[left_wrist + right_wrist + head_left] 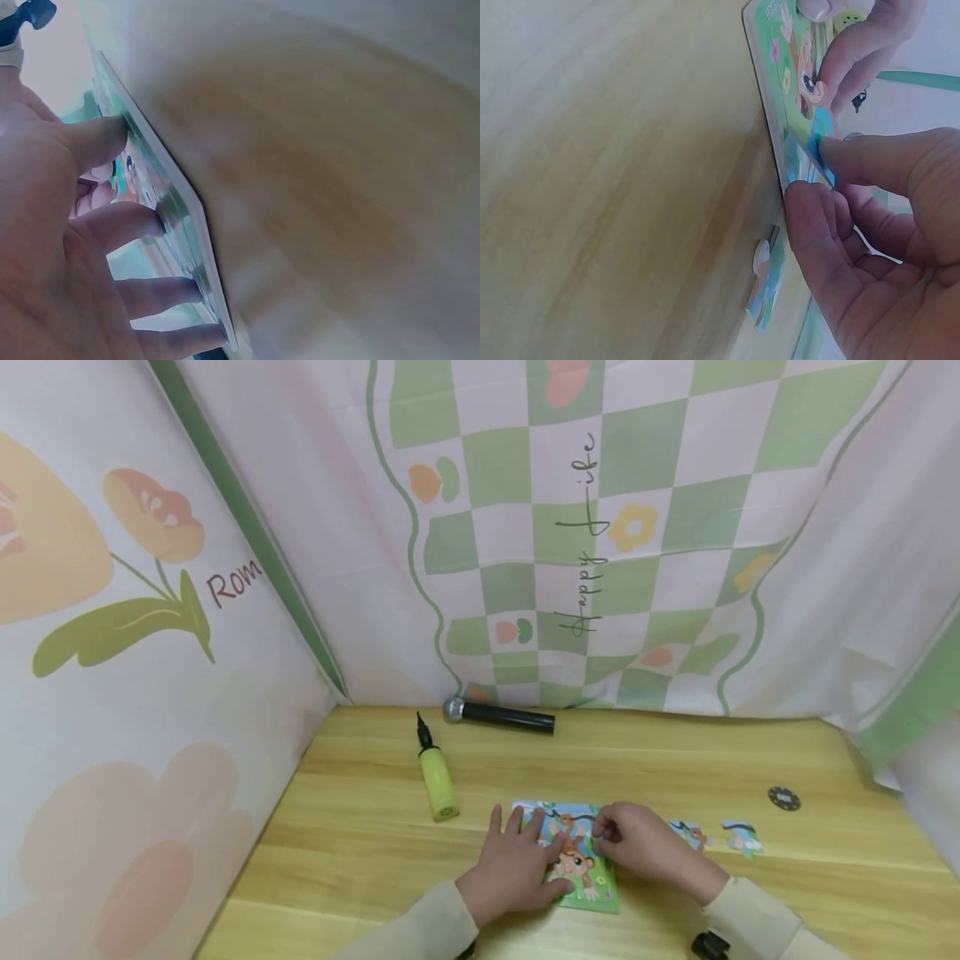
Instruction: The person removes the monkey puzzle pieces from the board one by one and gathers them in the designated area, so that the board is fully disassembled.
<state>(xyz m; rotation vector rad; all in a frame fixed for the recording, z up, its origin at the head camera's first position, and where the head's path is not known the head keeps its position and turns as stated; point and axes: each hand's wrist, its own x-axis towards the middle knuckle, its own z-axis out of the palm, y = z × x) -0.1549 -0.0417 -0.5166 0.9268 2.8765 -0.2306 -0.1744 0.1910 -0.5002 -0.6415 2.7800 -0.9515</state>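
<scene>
A: Puzzle board (592, 885), monkey picture, table (360, 827) at 6 o'clock. Left hand (517, 868) spread flat on it; right hand (637, 847) pinching a piece (814, 146) at its top edge.

B: Risk: a misaligned piece could buckle; loose pieces (720, 837) at 3 o'clock could get swept off.

You see a smooth, pale wood-grain table (675, 760), a glossy printed cardboard monkey puzzle (588, 881), a shiny plastic pump (437, 781), and soft printed cloth backdrops (675, 527).

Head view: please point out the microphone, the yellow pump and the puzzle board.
microphone (504, 715), head view, on its black handle.
yellow pump (438, 783), head view, on its yellow barrel.
puzzle board (602, 893), head view, on its green lower corner.
</scene>
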